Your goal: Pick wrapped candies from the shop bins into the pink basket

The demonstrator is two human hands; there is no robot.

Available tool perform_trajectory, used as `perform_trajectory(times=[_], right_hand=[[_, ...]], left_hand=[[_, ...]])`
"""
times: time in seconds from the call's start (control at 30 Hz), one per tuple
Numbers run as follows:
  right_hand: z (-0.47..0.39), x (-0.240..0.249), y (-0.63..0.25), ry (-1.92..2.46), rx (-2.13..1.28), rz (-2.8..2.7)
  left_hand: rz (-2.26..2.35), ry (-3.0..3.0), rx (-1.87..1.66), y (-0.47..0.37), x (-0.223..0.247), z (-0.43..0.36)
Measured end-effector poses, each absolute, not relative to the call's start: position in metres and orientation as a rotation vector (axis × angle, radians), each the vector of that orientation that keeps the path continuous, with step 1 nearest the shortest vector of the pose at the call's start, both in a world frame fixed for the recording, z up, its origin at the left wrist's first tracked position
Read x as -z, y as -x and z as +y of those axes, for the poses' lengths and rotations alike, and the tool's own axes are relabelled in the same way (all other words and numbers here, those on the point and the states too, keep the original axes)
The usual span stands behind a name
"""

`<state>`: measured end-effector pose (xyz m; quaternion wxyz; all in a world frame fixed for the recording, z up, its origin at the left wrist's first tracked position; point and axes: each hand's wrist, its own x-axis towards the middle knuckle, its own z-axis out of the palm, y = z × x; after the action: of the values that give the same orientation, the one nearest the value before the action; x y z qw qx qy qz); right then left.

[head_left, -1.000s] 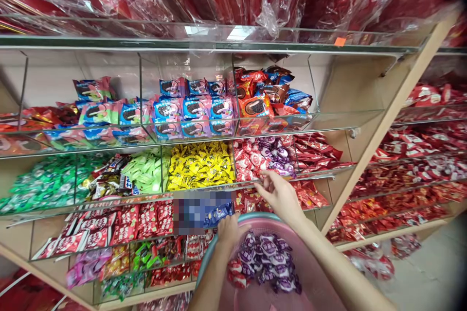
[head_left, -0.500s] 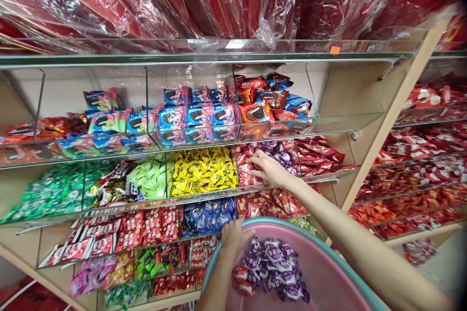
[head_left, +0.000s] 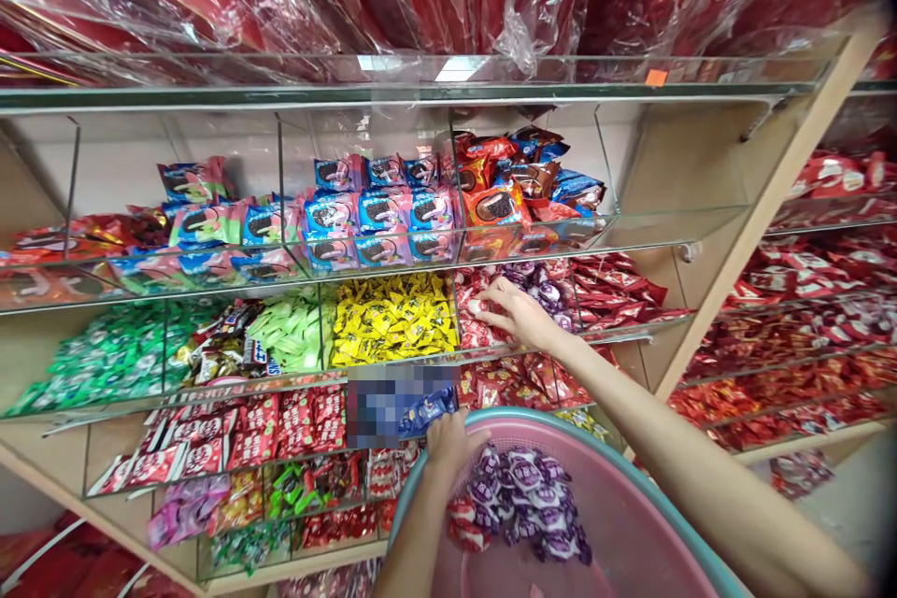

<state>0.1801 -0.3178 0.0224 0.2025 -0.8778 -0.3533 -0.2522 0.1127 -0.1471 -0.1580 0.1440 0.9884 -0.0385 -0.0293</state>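
Note:
My left hand point(head_left: 448, 444) is closed around the near-left rim of a pink plastic basket point(head_left: 645, 514) with a blue outer edge. Inside lie purple-and-white wrapped candies point(head_left: 529, 495) in a pile, with a few red-and-white ones point(head_left: 468, 525) at its left side. Over the shelf, my right hand point(head_left: 522, 313) reaches into a glass compartment, its fingers bent and closed on red-and-white wrapped candy point(head_left: 473, 327). What sits under the fingertips is partly hidden. Purple candies point(head_left: 553, 294) lie just behind that hand.
A glass divider separates yellow-wrapped candies point(head_left: 392, 318) from the right hand's compartment. Above is a glass shelf point(head_left: 392, 266) with packaged cookies point(head_left: 382, 210). Red packets point(head_left: 617, 290) lie to the right. A wooden side panel point(head_left: 763, 206) slopes at the right. Blue packets point(head_left: 431, 411) are partly pixelated.
The view has shifted slightly. My right hand stays at the red-and-white candies, its fingers more bent now. My left hand keeps its hold on the basket rim.

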Motion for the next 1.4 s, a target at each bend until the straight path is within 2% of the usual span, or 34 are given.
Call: perform_trajectory(times=[0.2,0.3,0.5,0.63,0.77,0.83,1.4], right_hand=[[-0.321,-0.028,-0.154,2.156,0.837,-0.84],[-0.322,-0.017,-0.122,2.116,0.789,-0.81],[-0.321,0.058,-0.066,2.175,0.301,-0.808],[-0.311,0.112,-0.051,2.414,-0.091,-0.878],[-0.294,0.141,-0.04,2.72,-0.474,-0.899],[-0.286,0.149,-0.034,2.774,-0.551,-0.921],[-0.238,0.202,-0.002,2.901,-0.205,-0.916]], left_hand=[[-0.114,-2.863,0.079,-0.113,0.16,-0.148],[-0.118,-2.86,0.089,-0.112,0.159,-0.149],[-0.137,-2.878,0.112,-0.112,0.157,-0.151],[-0.133,-2.888,0.137,-0.112,0.157,-0.151],[-0.141,-2.893,0.102,-0.113,0.157,-0.151],[-0.158,-2.887,0.095,-0.114,0.157,-0.15],[-0.162,-2.902,0.062,-0.116,0.161,-0.15]])
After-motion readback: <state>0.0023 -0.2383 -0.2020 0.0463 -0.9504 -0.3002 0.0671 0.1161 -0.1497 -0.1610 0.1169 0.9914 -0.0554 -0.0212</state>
